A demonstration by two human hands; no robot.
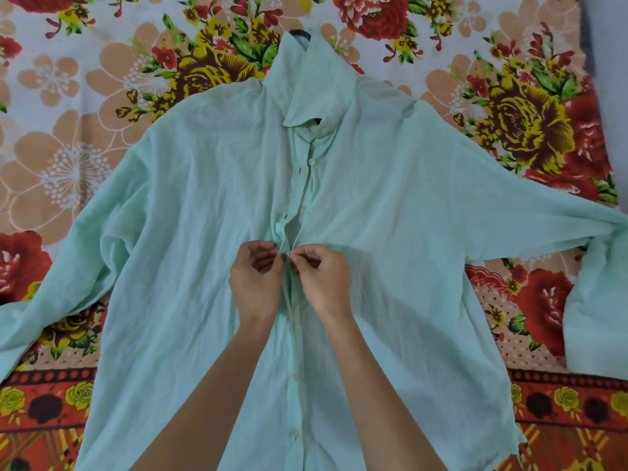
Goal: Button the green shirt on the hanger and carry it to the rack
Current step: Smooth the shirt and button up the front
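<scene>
So, the hands meet at mid-chest: left hand [256, 278] and right hand [323, 282] each pinch a front edge of the pale green long-sleeved shirt [204, 215]. Their fingertips press together, hiding whatever button sits between them. Higher up, a small white button [311, 161] lies undone. The shirt lies flat, front up, on a red, yellow and peach floral bedsheet [68, 96]. Only the dark hanger hook [300, 31] peeks past the collar; the rest is covered. Hem and left sleeve end run out of frame.
</scene>
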